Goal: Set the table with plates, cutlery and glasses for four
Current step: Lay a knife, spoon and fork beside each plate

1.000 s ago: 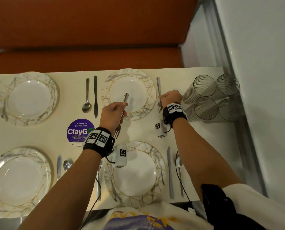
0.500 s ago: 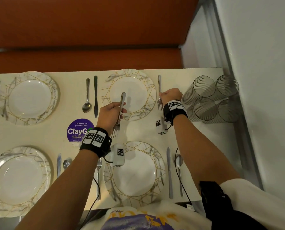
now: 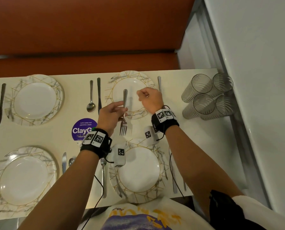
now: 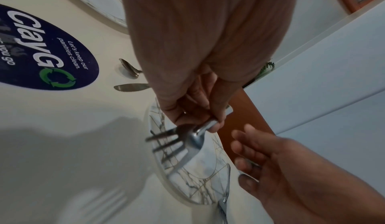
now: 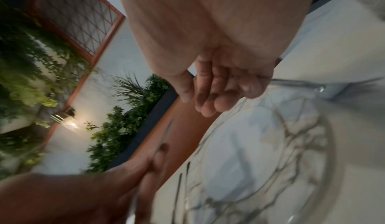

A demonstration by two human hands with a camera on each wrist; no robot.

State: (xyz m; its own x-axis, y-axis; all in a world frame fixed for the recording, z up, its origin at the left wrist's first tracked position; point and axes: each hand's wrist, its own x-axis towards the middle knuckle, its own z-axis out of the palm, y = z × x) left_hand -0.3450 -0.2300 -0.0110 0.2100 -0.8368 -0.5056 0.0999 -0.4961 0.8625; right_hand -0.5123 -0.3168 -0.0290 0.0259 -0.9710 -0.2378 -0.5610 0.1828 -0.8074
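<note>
Pinching fork [image 3: 125, 112] mid-frame: left hand [image 3: 109, 117] fingers [image 4: 216, 112] clamped on its neck; right hand [image 3: 151, 100] loosely curled, holding nothing, over upper-center plate [image 3: 115, 90].

White plates [image 3: 132, 95] with gold lines; purple sticker [image 3: 82, 129].

A black band [image 3: 96, 143] carrying square black-and-white coded tags is worn on the left wrist, and a matching band [image 3: 165, 121] on the right. A white box [image 3: 119, 155] with its own coded tag is fixed under the left band, another box [image 3: 149, 135] under the right, and a thin black cable [image 3: 98, 185] is led back from each. Both forearms are bare; a white shirt [image 3: 138, 218] printed in yellow and purple is worn, with something black [image 3: 224, 209] at the right sleeve.
</note>
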